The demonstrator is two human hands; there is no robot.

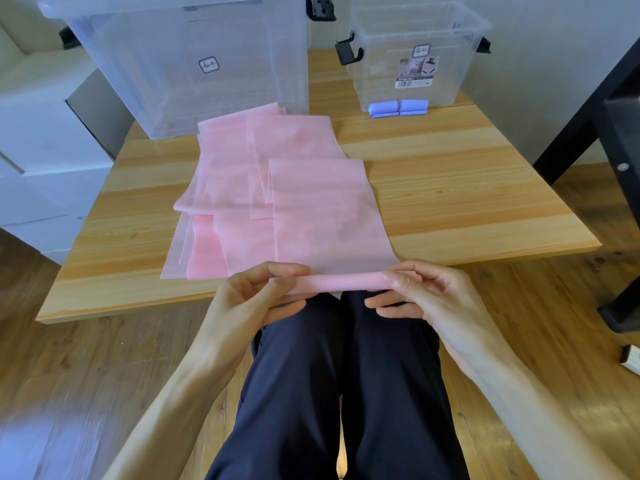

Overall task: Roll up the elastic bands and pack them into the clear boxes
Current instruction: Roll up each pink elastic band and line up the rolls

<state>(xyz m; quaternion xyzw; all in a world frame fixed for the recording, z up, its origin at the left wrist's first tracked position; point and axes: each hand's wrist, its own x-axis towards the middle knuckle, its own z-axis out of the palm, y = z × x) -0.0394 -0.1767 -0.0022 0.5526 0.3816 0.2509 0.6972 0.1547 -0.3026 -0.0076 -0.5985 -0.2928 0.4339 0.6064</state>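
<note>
Hands met at the frame's centre: my left hand and right hand each pinched one end of the pink band's rolled edge, fingers curled. Its unrolled length lay up the wooden table. Two clear boxes stood along the top, purple rolls in the right one.

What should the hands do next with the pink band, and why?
Probably keep rolling away from the body. Both hands, left and right, pinch a thin roll at the near end of the pink band, and most of it lies flat on the table.
</note>
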